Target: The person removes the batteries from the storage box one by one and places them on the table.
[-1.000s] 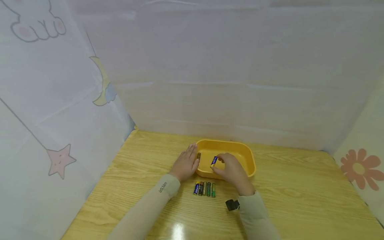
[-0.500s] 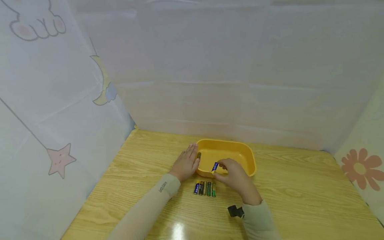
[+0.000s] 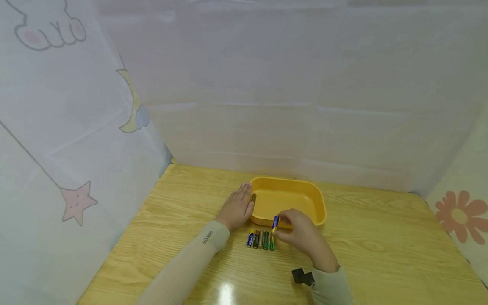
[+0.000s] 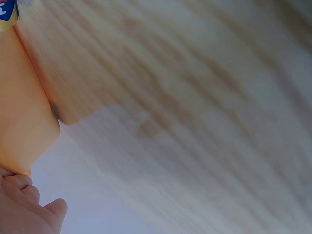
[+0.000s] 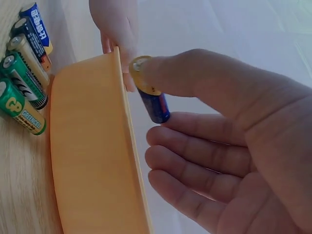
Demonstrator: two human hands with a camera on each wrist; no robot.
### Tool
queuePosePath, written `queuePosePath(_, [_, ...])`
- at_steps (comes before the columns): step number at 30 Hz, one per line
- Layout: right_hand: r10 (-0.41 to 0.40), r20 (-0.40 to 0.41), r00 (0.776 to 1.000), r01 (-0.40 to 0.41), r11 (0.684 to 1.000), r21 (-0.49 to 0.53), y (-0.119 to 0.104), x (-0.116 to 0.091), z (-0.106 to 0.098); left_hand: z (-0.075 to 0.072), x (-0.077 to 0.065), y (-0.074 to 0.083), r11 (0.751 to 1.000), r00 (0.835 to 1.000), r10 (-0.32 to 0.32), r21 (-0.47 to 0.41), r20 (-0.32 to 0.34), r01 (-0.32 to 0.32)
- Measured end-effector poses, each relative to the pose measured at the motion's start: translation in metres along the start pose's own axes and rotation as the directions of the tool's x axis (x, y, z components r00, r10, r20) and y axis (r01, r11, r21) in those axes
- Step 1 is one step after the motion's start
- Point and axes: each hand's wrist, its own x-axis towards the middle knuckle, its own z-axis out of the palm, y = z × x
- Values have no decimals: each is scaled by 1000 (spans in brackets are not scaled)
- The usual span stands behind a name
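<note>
My right hand (image 3: 303,235) pinches a blue and yellow battery (image 3: 275,223) between thumb and fingertips, above the front rim of the yellow tray (image 3: 315,203). In the right wrist view the thumb presses the yellow end of this battery (image 5: 155,105), and a fingertip meets its blue end. My left hand (image 3: 236,207) rests along the tray's left side with its fingers straight. One brownish battery (image 3: 253,198) lies in the tray beside that hand. In front of the tray, several batteries (image 3: 261,239) stand side by side in a row on the table, one blue, others dark, gold and green.
The wooden table (image 3: 381,237) extends to both sides of the tray. White printed sheets (image 3: 244,135) hang behind it and at both sides. A black block-like piece (image 3: 303,277) is fixed at the right sleeve cuff.
My right hand has drawn the blue and yellow battery from over the tray's inside toward the front rim, nearer the row. The left hand has stayed in place.
</note>
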Motion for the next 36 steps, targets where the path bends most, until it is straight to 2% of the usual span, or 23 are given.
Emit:
queuePosePath(17, [-11,129,992,7,1000,27,7,-8,-1,3,1,-2,1000,1000,0,-16,-17,0])
queuePosePath(21, [3,156,988,-8,999,32,10,-9,1,2,1,-1,1000,1000,-1,-14,-4,1])
queuePosePath(36, [35,192,981,-40,999,21,21,-10,11,3,1,-1,1000,1000,-10,-12,15,10])
